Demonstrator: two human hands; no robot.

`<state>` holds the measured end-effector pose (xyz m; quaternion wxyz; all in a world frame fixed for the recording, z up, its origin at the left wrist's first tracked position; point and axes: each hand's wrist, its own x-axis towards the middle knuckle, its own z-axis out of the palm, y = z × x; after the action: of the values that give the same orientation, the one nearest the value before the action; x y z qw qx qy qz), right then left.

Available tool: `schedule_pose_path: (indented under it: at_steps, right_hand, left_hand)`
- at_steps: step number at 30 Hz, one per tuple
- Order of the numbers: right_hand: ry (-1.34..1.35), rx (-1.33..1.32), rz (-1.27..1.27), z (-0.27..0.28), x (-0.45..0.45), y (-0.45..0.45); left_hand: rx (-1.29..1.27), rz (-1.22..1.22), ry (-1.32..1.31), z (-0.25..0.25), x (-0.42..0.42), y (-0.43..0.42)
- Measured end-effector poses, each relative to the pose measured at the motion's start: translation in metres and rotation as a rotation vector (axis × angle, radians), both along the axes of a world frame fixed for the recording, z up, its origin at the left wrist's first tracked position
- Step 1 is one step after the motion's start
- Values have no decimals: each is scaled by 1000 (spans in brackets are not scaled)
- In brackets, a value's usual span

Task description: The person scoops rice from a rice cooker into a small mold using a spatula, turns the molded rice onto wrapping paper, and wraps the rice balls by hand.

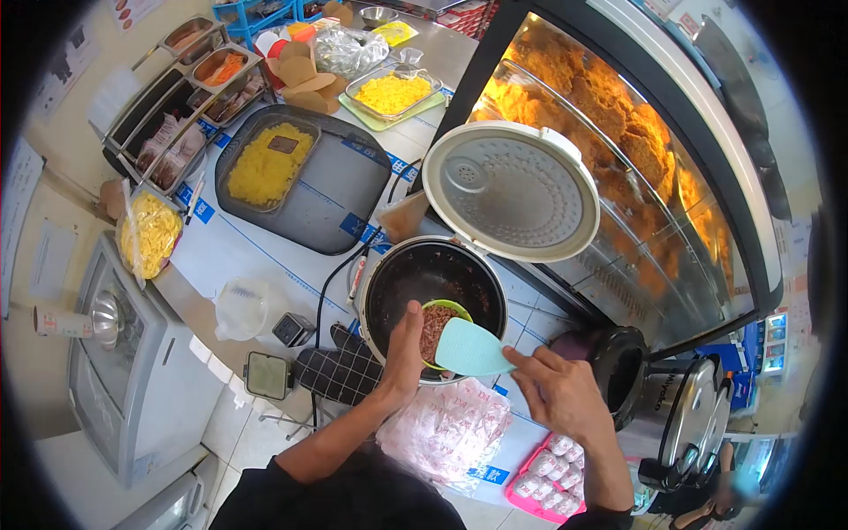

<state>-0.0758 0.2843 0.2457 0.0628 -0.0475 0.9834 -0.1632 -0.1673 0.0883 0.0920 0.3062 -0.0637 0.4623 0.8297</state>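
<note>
Over an open rice cooker (384, 287), my left hand (404, 360) holds a small green bowl (453, 305), with the thumb at its near left rim and the other fingers hidden. Reddish-brown rice (434, 329) fills the visible part of the bowl. My right hand (565, 395) grips the handle of a light-blue rice paddle (473, 348), whose blade lies across the bowl's right side. A little rice clings to the cooker's dark inner wall. The cooker's lid (517, 199) stands raised behind the pot.
A heated glass case (609, 132) of fried food stands at the back right. Printed wrappers (450, 424) and a pink tray (521, 502) of wrapped bundles lie nearest me. To the left are a dark tray (331, 199), a patterned mitt (340, 371) and a black cable (329, 287).
</note>
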Motion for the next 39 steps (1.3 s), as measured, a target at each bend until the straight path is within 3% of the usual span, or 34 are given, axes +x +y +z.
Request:
schedule_pose_path:
  at_steps: [8, 14, 16, 20, 23, 26, 31, 37, 39]
  right_hand:
    - [-29, 31, 22, 34, 2, -1]
    - [-138, 156, 86, 55, 0, -10]
    - [-141, 114, 117, 67, 1, -8]
    - [-111, 25, 92, 92, 7, 0]
    - [-70, 10, 167, 100, 1, -4]
    - [-102, -146, 282, 78, -6, 6]
    - [-107, -256, 351, 37, -6, 15]
    - [-108, -219, 361, 66, 1, 2]
    - [-100, -250, 363, 70, 1, -1]
  left_hand:
    - [5, -107, -53, 7, 3, -3]
    - [-132, -324, 119, 15, 0, -17]
    - [-32, -391, 48, 14, 4, -22]
    - [-67, -386, 107, 14, 10, -25]
    - [40, -542, 50, 5, 7, -29]
    - [134, -663, -116, 21, 4, -30]
    - [148, -752, -113, 30, 7, -34]
    - [221, -692, -210, 34, 16, -38]
    - [170, -789, -288, 41, 14, -42]
